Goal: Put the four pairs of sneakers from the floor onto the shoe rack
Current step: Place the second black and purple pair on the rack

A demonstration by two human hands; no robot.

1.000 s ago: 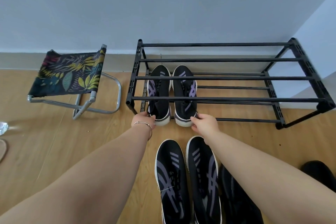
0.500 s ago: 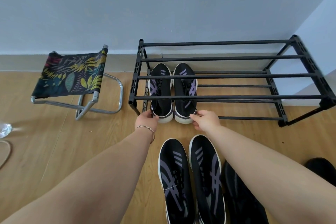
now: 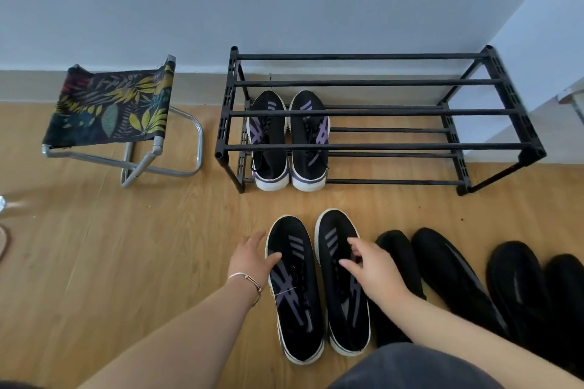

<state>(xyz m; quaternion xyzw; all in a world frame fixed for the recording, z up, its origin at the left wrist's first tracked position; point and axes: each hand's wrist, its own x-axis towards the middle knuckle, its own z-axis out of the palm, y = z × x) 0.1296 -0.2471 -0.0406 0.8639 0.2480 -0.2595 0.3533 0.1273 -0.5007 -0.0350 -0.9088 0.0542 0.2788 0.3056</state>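
A black two-tier shoe rack point(image 3: 379, 146) stands against the wall. One pair of black sneakers with purple stripes point(image 3: 289, 140) sits on its lower tier at the left end, heels toward me. A second black pair with purple stripes point(image 3: 317, 284) lies on the floor in front of me. My left hand point(image 3: 252, 259), fingers spread, rests at the left shoe's outer edge. My right hand point(image 3: 374, 270) hovers open over the right shoe. Two all-black pairs point(image 3: 442, 275) point(image 3: 534, 290) lie on the floor to the right.
A folding stool point(image 3: 113, 110) with a leaf-print seat stands left of the rack. A white wall corner point(image 3: 543, 41) juts out at the rack's right end. My grey-clad knee point(image 3: 410, 369) is at the bottom edge. The floor is light wood.
Both hands let go of the pair on the rack's lower tier and drew back to the second striped pair on the floor. The view has pulled back, showing more black shoes at the right.
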